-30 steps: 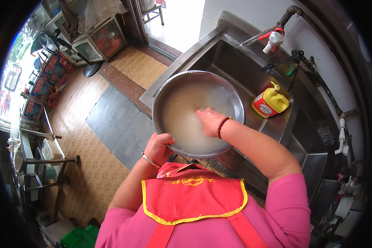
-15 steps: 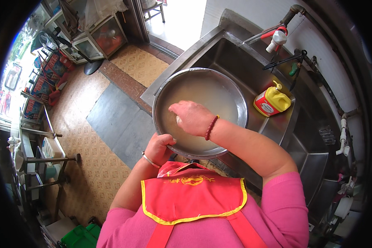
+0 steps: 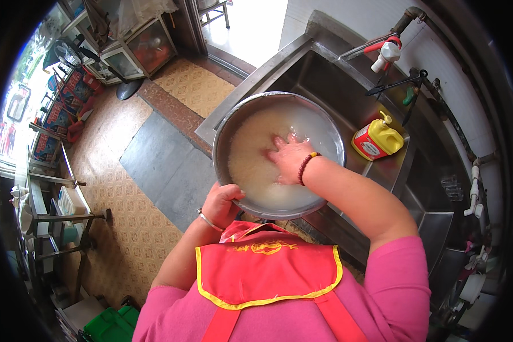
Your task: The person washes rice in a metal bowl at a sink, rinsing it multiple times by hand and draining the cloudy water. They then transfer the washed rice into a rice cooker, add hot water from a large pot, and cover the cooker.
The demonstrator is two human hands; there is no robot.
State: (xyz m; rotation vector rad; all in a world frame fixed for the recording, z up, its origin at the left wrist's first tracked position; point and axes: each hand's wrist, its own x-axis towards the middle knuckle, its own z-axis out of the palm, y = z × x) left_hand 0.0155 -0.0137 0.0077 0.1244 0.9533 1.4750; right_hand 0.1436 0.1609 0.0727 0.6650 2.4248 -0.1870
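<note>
A wide, round metal basin (image 3: pixel 221 153) is tilted at the edge of the steel sink, holding cloudy water over a layer of pale grains that looks like rice (image 3: pixel 246 162). My left hand (image 3: pixel 222 203) grips the basin's near left rim, thumb over the edge and the other fingers hidden below. Inside, my right hand (image 3: pixel 291 159) dips into the water right of the middle, its fingers spread and their tips under the surface. A dark red bead bracelet circles that wrist.
The steel sink (image 3: pixel 319 71) lies behind and right of the basin. In it stands a yellow pump jug (image 3: pixel 377 138) with a red label. A white-headed tap (image 3: pixel 387 55) juts from the wall. Shelving (image 3: pixel 68 219) lines the far left; a green crate (image 3: pixel 111 326) sits lower left.
My right hand has moved right and down into the water, its fingers now spread. More of the pale grains show on the left. My left hand keeps its grip on the rim.
</note>
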